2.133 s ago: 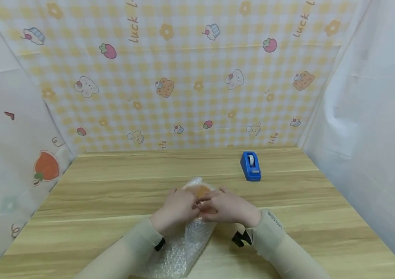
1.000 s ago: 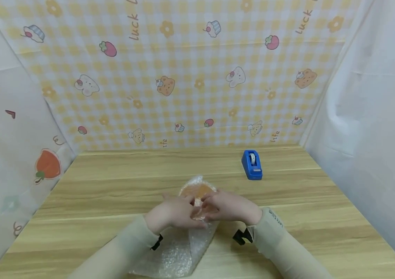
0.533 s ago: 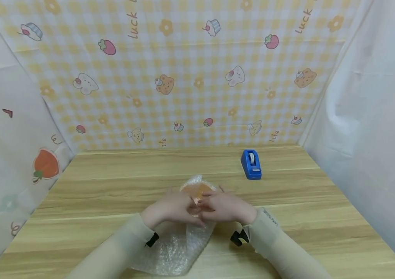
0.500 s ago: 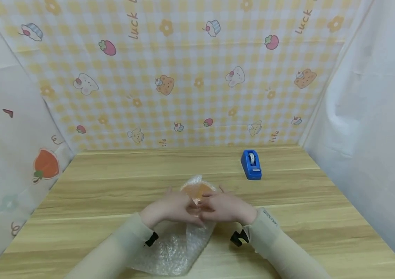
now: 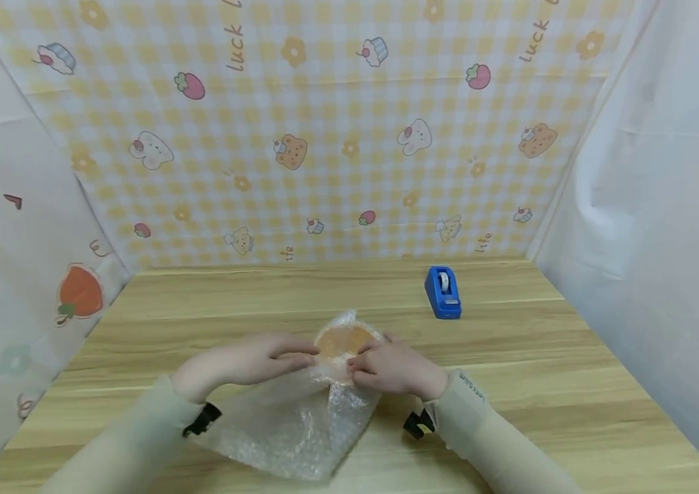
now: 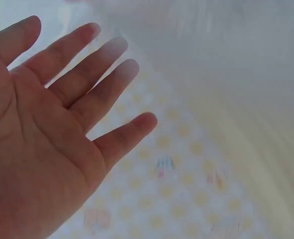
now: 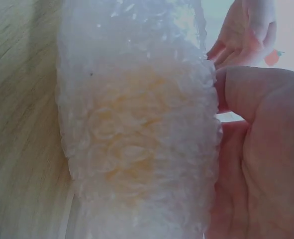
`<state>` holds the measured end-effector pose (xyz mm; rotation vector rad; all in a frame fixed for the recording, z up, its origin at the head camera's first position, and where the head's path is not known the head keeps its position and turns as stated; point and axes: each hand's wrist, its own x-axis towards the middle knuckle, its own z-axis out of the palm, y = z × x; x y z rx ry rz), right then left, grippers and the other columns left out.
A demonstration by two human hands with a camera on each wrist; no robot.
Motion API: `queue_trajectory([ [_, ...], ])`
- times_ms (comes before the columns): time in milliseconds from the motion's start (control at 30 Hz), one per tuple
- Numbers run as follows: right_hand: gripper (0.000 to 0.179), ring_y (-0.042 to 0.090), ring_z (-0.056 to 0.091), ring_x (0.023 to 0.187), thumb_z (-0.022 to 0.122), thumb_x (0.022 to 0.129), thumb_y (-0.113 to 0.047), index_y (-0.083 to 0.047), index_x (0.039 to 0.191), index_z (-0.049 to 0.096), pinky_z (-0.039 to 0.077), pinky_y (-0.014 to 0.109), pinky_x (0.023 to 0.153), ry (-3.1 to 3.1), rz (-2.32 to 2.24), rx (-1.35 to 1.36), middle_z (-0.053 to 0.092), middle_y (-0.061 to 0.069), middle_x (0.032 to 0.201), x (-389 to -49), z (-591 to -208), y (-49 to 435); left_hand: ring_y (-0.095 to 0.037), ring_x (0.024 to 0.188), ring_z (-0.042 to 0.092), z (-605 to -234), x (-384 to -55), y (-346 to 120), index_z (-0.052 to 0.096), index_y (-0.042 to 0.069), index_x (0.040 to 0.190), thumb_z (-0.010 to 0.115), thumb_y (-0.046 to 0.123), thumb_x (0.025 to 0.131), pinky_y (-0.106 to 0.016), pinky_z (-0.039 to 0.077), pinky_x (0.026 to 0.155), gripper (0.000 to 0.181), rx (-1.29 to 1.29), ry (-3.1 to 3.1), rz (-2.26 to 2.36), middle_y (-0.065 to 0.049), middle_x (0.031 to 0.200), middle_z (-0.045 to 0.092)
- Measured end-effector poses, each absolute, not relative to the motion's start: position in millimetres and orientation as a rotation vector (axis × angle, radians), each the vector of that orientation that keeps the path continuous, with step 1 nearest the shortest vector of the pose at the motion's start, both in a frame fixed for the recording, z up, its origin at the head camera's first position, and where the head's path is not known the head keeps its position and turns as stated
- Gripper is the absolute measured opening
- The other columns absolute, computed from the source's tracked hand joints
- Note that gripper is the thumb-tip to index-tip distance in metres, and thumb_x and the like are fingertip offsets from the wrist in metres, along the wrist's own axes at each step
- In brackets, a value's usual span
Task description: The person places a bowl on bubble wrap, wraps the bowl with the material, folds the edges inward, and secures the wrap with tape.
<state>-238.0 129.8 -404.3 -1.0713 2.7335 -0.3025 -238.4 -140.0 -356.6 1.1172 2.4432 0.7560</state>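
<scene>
A round orange-topped object (image 5: 344,341) stands on the table inside bubble wrap (image 5: 290,432). One wide flap of the wrap spreads toward the front left. Above that flap my left hand (image 5: 250,360) reaches in with straight fingers, their tips near the orange top's left edge. In the left wrist view, those fingers (image 6: 99,79) are spread and hazy plastic covers the upper right. My right hand (image 5: 395,369) holds the wrapped object from the right, fingers bent over its upper edge. Orange shows through the bubbles (image 7: 132,139) in the right wrist view.
A blue tape dispenser (image 5: 444,293) with a white roll stands on the wooden table (image 5: 213,302) at the back right. Behind the table hangs a yellow checked cloth (image 5: 324,185). White cloths close off both sides.
My left hand has moved left, away from the right hand, its fingers straightening and uncovering the orange top. The wrap's flap has shifted left with it. My right hand stays at the wrapped object.
</scene>
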Motion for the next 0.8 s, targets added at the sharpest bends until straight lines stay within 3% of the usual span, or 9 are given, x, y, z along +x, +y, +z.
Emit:
queue_trajectory([
  [167, 0.034, 0.019, 0.050, 0.124, 0.047, 0.098, -0.032, -0.018, 0.118, 0.071, 0.017, 0.062, 0.110, 2.721, -0.362, -1.049, 0.064, -0.006, 0.124, -237.8, -403.4, 128.7, -0.038, 0.129, 0.045, -351.6, -231.3, -175.1, 0.048, 0.012, 0.144, 0.048, 0.017, 0.102, -0.057, 0.036, 0.103, 0.042, 1.086, 2.499, 0.667, -0.014, 0.142, 0.049],
  [333, 0.036, 0.019, 0.049, 0.125, 0.053, 0.092, -0.039, -0.018, 0.116, 0.072, 0.017, 0.062, 0.110, 2.697, -0.343, -1.072, 0.063, -0.008, 0.126, -239.5, -405.0, 130.3, -0.037, 0.115, 0.056, -373.0, -222.8, -196.3, 0.031, 0.026, 0.153, 0.066, 0.002, 0.087, -0.059, 0.044, 0.094, 0.078, 1.176, 2.663, 0.421, -0.018, 0.142, 0.047],
  [433, 0.043, 0.020, 0.049, 0.125, 0.062, 0.083, -0.040, -0.017, 0.118, 0.071, 0.018, 0.063, 0.109, 2.687, -0.327, -1.093, 0.063, -0.007, 0.127, -240.0, -405.1, 131.7, -0.040, 0.120, 0.052, -388.1, -215.9, -197.4, 0.026, 0.026, 0.154, 0.074, 0.002, 0.078, -0.066, 0.040, 0.093, 0.094, 1.225, 2.751, 0.293, -0.018, 0.146, 0.043],
  [567, 0.055, 0.019, 0.050, 0.124, 0.074, 0.070, -0.041, -0.018, 0.120, 0.070, 0.018, 0.067, 0.107, 2.691, -0.290, -1.137, 0.064, -0.010, 0.124, -239.7, -405.3, 132.6, -0.035, 0.131, 0.043, -401.3, -204.6, -189.5, 0.023, 0.029, 0.155, 0.076, 0.008, 0.079, -0.066, 0.036, 0.098, 0.095, 1.281, 2.783, 0.232, -0.011, 0.154, 0.033],
  [700, 0.062, 0.016, 0.051, 0.122, 0.081, 0.065, -0.048, -0.021, 0.121, 0.069, 0.018, 0.068, 0.106, 2.705, -0.254, -1.153, 0.064, -0.013, 0.120, -239.9, -406.7, 132.1, -0.030, 0.134, 0.040, -409.8, -195.1, -179.1, 0.020, 0.033, 0.155, 0.074, 0.009, 0.082, -0.060, 0.037, 0.101, 0.094, 1.394, 2.821, 0.163, -0.005, 0.156, 0.030],
  [800, 0.067, 0.015, 0.052, 0.121, 0.083, 0.063, -0.052, -0.022, 0.121, 0.069, 0.017, 0.067, 0.107, 2.715, -0.248, -1.140, 0.064, -0.013, 0.119, -240.2, -408.1, 130.9, -0.026, 0.135, 0.039, -415.1, -190.7, -172.3, 0.018, 0.036, 0.155, 0.071, -0.007, 0.075, -0.056, 0.037, 0.103, 0.105, 1.466, 2.850, 0.132, -0.002, 0.157, 0.029],
])
